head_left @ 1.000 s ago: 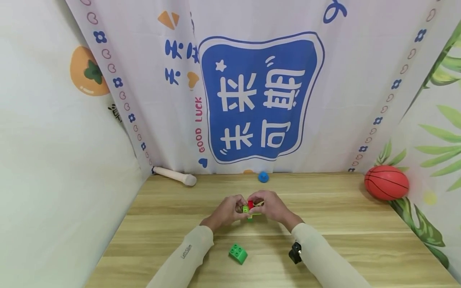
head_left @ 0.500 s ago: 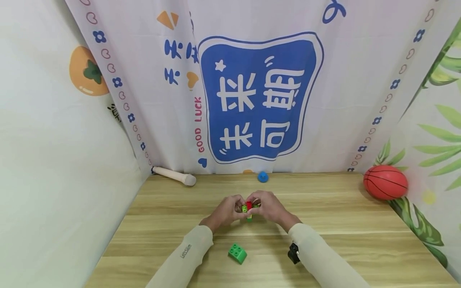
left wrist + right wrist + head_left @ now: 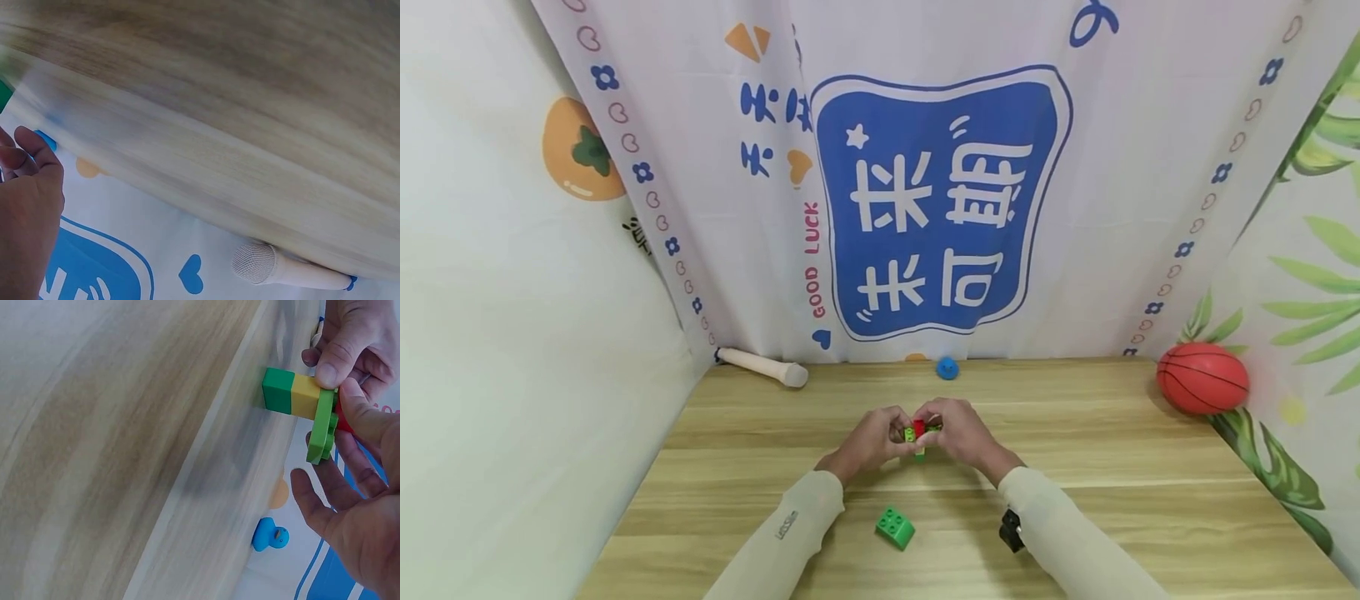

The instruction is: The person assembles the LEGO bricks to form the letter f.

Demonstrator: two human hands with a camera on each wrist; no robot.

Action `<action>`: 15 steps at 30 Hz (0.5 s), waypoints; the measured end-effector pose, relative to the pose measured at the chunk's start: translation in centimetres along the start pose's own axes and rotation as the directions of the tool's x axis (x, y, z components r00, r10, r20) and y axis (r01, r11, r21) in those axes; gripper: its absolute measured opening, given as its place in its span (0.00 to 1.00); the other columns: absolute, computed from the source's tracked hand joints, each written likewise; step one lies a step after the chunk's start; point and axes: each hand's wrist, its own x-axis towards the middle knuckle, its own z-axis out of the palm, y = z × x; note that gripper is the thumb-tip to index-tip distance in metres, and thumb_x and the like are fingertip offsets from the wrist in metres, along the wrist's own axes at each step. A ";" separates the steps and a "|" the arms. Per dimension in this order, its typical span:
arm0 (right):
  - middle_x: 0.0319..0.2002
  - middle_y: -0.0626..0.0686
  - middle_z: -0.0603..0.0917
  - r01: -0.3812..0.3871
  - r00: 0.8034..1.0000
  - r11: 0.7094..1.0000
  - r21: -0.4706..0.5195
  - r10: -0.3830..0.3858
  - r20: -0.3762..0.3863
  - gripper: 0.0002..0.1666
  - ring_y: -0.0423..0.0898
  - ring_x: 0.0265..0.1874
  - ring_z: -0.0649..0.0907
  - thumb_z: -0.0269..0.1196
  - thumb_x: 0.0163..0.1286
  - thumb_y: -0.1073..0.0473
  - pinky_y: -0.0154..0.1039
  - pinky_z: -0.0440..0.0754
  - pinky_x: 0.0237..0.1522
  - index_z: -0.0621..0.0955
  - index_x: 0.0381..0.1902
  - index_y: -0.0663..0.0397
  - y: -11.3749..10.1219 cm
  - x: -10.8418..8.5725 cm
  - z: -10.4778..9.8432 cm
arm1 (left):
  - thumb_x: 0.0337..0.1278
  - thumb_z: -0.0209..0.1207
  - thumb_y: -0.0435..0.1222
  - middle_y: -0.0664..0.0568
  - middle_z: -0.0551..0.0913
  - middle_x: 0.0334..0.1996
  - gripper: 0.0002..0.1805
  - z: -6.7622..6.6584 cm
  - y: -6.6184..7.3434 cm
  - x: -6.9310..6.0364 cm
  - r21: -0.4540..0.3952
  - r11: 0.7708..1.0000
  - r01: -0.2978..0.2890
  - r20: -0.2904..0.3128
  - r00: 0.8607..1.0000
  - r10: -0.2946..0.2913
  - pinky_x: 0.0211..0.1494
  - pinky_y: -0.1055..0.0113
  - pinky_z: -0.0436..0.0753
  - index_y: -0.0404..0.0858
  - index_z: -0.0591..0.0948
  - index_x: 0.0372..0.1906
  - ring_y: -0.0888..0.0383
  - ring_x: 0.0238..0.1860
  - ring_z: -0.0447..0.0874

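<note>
A small stack of building blocks is held between both hands at the middle of the table. In the right wrist view it shows a green block, a yellow block, a long lime block with studs, and a mostly hidden red block. My left hand grips the stack, its thumb at the yellow and lime blocks. With thumb and fingers, my right hand pinches the red block against the lime one's studded side. In the left wrist view, the left hand shows only partly.
A loose green block lies nearer on the wooden table. Along the back are a white microphone, a small blue toy duck and a red ball. A black object sits by the right sleeve.
The right hand has shifted slightly left with the red block, closing in on the lime block; its fingers now cover more of the lime block. The left hand stays nearly still.
</note>
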 end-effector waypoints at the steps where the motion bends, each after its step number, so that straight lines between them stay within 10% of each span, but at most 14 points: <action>1: 0.48 0.53 0.92 -0.002 1.000 1.000 -0.002 0.002 -0.004 0.14 0.51 0.49 0.91 0.78 0.63 0.63 0.45 0.91 0.52 0.90 0.47 0.55 0.1 0.0 0.0 | 0.61 0.77 0.38 0.53 0.84 0.34 0.14 0.0 0.0 0.1 0.001 1.000 -0.001 -0.001 1.000 0.001 0.36 0.76 0.78 0.37 0.84 0.43 0.62 0.34 0.77; 15: 0.38 0.45 0.92 -0.018 1.000 0.998 -0.063 0.017 -0.003 0.13 0.40 0.39 0.87 0.82 0.57 0.60 0.46 0.89 0.49 0.91 0.40 0.49 -0.3 0.4 -0.5 | 0.60 0.78 0.37 0.54 0.82 0.34 0.15 0.0 0.2 0.0 0.009 1.000 0.005 0.006 1.000 -0.005 0.35 0.75 0.76 0.37 0.83 0.43 0.62 0.33 0.75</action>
